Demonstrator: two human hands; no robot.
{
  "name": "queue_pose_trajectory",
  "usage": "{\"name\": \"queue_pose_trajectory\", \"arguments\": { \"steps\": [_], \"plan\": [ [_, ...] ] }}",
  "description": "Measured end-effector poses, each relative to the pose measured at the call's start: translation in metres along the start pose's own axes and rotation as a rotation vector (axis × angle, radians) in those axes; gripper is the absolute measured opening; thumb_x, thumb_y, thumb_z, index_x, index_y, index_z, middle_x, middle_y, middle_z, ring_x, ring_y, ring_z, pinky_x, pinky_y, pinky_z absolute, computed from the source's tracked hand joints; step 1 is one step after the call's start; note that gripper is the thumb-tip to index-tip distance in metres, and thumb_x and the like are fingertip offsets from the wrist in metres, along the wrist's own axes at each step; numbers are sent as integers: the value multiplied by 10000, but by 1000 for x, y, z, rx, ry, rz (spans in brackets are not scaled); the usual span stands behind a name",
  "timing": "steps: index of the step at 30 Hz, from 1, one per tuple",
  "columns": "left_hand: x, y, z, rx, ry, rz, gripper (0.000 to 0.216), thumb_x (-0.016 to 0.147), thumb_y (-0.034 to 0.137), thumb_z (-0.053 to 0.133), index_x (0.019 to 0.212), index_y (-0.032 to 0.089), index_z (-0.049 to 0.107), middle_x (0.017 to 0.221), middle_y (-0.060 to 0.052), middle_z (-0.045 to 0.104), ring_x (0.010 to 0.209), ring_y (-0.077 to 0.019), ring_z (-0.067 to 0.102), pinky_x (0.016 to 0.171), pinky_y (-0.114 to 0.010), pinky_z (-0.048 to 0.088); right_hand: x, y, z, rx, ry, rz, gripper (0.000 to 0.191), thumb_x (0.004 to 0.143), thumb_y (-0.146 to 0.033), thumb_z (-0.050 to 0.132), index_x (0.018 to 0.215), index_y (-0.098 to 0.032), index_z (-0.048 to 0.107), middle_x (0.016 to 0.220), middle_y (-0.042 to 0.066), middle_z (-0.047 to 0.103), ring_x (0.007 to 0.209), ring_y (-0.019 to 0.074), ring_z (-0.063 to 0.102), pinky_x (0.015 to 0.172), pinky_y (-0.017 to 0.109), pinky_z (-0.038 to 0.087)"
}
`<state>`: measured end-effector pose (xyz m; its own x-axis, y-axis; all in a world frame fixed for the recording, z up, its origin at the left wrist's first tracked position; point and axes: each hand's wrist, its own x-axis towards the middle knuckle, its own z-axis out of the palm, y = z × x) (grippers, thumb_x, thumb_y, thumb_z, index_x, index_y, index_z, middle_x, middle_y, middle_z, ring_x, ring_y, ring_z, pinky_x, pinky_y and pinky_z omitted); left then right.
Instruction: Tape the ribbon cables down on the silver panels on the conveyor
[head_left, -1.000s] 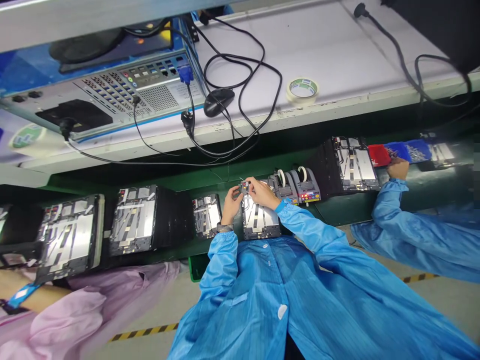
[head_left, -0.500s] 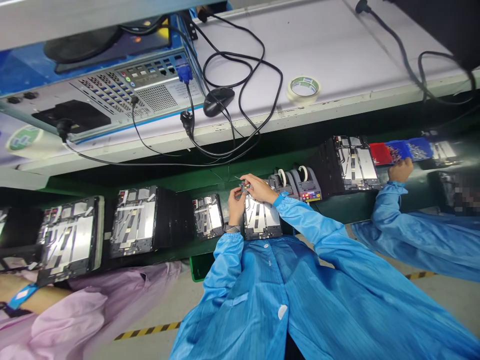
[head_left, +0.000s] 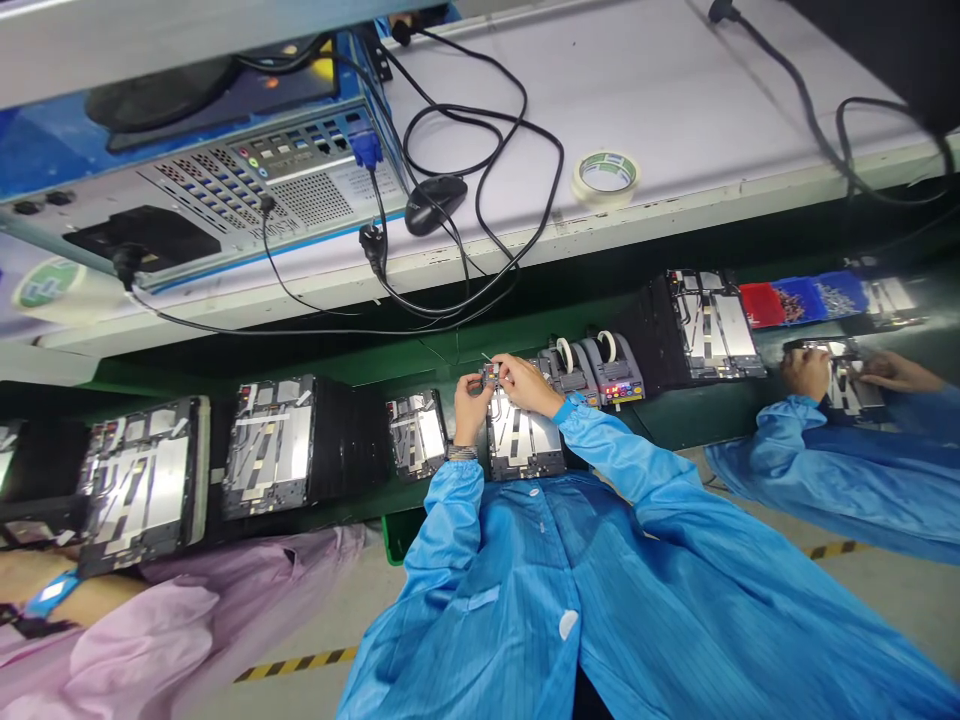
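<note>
A small metal component is pinched by the fingers of the left hand and the right hand, just above a tablet back panel on the green bench. Two tape dispensers stand just beside it. A co-worker's hand, earlier at the red tray, is now placed on another panel.

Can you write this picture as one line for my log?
left hand: small part | right hand: small part | below: tablet panel
</note>
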<state>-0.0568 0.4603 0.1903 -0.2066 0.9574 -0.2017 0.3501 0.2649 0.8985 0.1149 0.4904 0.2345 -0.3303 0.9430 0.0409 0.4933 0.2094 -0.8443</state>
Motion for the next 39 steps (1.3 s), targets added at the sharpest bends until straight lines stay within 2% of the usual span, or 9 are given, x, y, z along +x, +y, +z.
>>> {"name": "queue_pose_trajectory", "arguments": {
  "steps": [3, 7, 9, 12, 22, 28, 39],
  "plan": [
    [2, -3, -2, -59, -12, 39, 349, 857, 303, 747, 1164, 207, 613, 1266, -96, 661, 1163, -209, 647, 959, -338, 535, -16, -14, 1, 428, 70, 163, 453, 866, -210, 620, 1316, -227, 574, 937, 20, 686, 760, 177, 590, 732, 303, 471],
    [-1, -4, -1, -135, 26, 166, 446, 869, 275, 751, 1283, 258, 587, 1371, -96, 576, 1254, -231, 598, 1005, -367, 522, -49, -30, 11, 1170, -54, 387, 528, 860, -310, 669, 1366, -243, 533, 915, 22, 711, 628, 147, 551, 611, 281, 425],
    [-3, -3, 0, -145, 33, 227, 465, 890, 268, 726, 1328, 279, 570, 1423, -97, 534, 1288, -235, 578, 1031, -375, 519, -61, -33, 20, 1415, -89, 487, 534, 830, -278, 681, 1346, -240, 551, 899, 25, 716, 616, 143, 552, 603, 277, 422],
    [-4, -2, 0, -143, 2, 266, 445, 908, 265, 693, 1337, 288, 576, 1476, -98, 486, 1279, -234, 590, 1022, -374, 539, -66, -31, 30, 1620, -64, 607, 485, 811, -231, 644, 1292, -230, 587, 867, 32, 713, 629, 151, 567, 603, 272, 432],
    [-4, 3, -4, -74, -50, 271, 319, 911, 194, 635, 1218, 269, 673, 1527, -99, 442, 1245, -236, 611, 1023, -409, 555, -49, -32, 28, 1722, -34, 702, 283, 941, -297, 531, 1172, -180, 643, 815, 51, 686, 622, 165, 561, 589, 278, 440],
    [-5, 5, -4, -59, -45, 276, 298, 906, 173, 623, 1181, 267, 688, 1505, -103, 468, 1392, -277, 518, 1020, -413, 557, -43, -33, 27, 1741, -13, 740, 260, 988, -348, 497, 1111, -175, 648, 812, 58, 685, 611, 167, 557, 585, 284, 447],
    [-5, 6, -5, -28, -64, 279, 273, 924, 214, 628, 1185, 269, 689, 1514, -103, 471, 1409, -289, 507, 1038, -435, 544, -40, -31, 26, 1759, 24, 784, 280, 1032, -385, 464, 1073, -170, 638, 817, 71, 704, 611, 170, 567, 571, 282, 452]
  ]
}}
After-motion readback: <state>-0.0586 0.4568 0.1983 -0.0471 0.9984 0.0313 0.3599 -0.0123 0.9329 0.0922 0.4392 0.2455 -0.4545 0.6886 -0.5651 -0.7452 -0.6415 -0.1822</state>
